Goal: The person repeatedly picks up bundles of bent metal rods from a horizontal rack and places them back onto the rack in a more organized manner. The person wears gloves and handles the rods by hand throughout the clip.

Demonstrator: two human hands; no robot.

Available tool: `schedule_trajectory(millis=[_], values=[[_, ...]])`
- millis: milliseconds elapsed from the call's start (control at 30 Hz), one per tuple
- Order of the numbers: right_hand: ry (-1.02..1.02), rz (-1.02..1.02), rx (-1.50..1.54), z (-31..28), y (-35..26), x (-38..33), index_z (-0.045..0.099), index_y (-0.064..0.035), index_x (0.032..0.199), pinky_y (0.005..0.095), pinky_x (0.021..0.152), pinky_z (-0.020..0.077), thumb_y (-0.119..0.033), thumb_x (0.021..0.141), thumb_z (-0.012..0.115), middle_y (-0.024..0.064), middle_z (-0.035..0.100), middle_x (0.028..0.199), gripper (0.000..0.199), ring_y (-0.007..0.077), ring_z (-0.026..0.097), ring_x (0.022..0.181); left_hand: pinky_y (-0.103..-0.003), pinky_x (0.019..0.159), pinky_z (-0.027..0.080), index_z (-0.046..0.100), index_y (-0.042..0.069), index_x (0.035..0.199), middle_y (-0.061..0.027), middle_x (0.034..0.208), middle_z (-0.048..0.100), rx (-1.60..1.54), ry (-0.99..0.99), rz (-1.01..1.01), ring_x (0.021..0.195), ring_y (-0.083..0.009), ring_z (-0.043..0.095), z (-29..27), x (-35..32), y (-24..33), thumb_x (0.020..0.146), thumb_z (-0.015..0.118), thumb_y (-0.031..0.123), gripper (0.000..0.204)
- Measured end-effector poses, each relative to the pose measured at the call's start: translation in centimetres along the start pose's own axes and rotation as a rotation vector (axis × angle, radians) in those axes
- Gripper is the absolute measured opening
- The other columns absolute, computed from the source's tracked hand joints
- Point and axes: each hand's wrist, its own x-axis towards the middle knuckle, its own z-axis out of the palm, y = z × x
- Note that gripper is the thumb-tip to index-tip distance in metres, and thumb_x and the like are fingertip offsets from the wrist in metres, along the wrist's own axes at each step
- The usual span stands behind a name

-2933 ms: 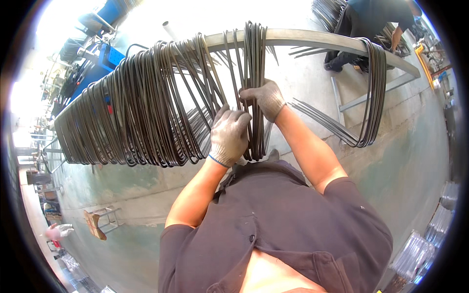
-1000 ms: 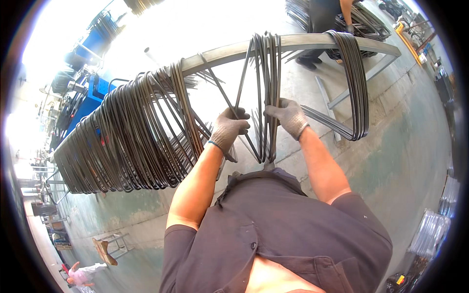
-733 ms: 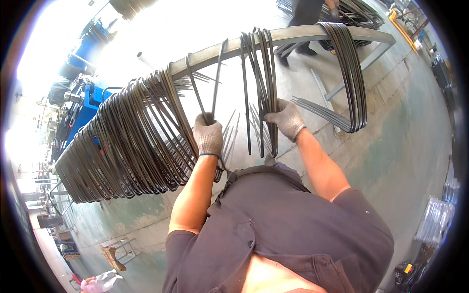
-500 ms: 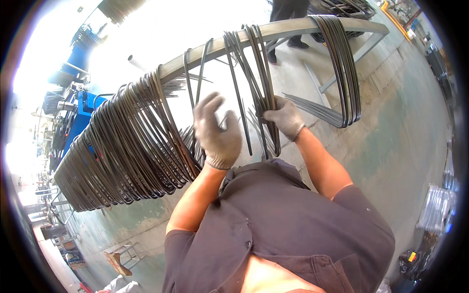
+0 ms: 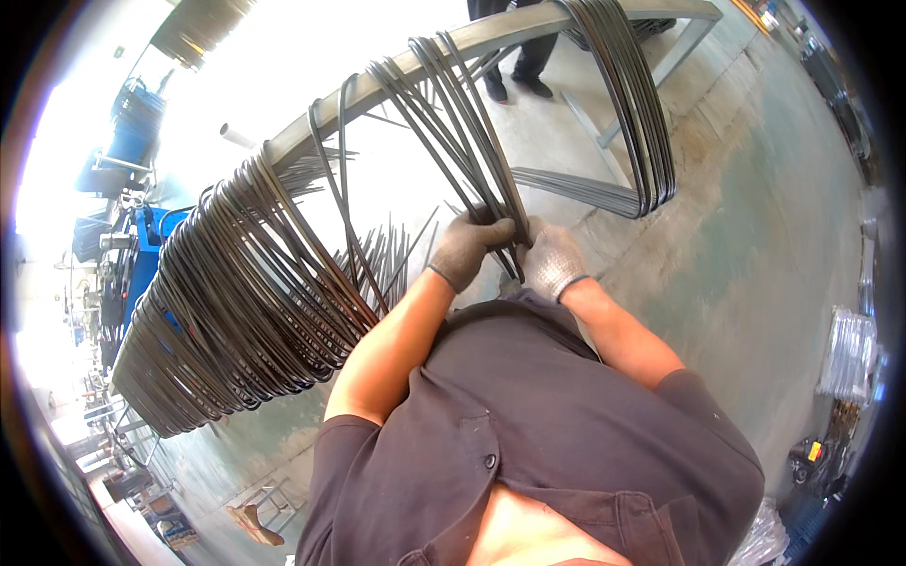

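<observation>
Dark shirt filled the bottom of the view, both forearms running up from it. Left hand in a dark grey glove, right hand in a lighter grey glove, the two nearly touching just above the chest. Both sets of fingers were curled tight around the lower end of one wire bundle; left fingers wrapped it from the left, right hand pressed in from the right.

The bundle was a group of bent dark wire loops hung over a grey rail, slanting down from the rail to the hands. One single loop hung alone on the rail left of the bundle, apart from it.

Further left, a big stack of the same loops hung packed along the rail, running down toward the lower left. On the right, another smaller batch hung near the rail's end, well apart from the hands.

Concrete floor below. Blue machine behind the big stack at the left. Someone's shoes on the floor beyond the rail, at the top.
</observation>
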Motion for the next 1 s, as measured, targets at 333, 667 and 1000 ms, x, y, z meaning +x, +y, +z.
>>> schedule_trajectory(millis=[333,667,1000], values=[[0.095,0.000,0.246,-0.8,1.4,-3.2,0.080,-0.0054,0.115,0.0556,0.087,0.0606,-0.017,0.096,0.078,0.0273,0.079,0.103,0.022,0.0483,0.078,0.101,-0.043,0.099,0.063,0.070,-0.001,0.121,-0.0142,0.111,0.080,-0.043,0.061,0.108,0.102,-0.0280,0.078,-0.8,0.9,-0.3,0.111,0.073,0.010,0.015],[-0.085,0.052,0.762,-0.5,7.3,-0.5,0.076,0.0004,0.128,0.0325,0.088,0.0593,-0.017,0.109,0.078,0.0062,0.081,0.106,0.026,0.0139,0.073,0.097,-0.039,0.078,0.066,0.073,0.000,0.109,-0.0122,0.094,0.079,0.315,0.285,0.101,0.084,-0.0252,0.080,-1.5,-0.9,3.6,0.103,0.083,0.016,0.020],[-0.252,0.066,0.963,2.6,3.7,-0.9,0.076,0.0025,0.129,0.0347,0.082,0.0608,-0.015,0.103,0.084,0.0072,0.081,0.106,0.032,0.0158,0.074,0.091,-0.039,0.082,0.070,0.077,-0.004,0.124,-0.0133,0.102,0.082,0.520,0.206,-0.057,0.088,-0.0236,0.082,-0.6,-2.3,4.8,0.102,0.085,0.028,0.040]])
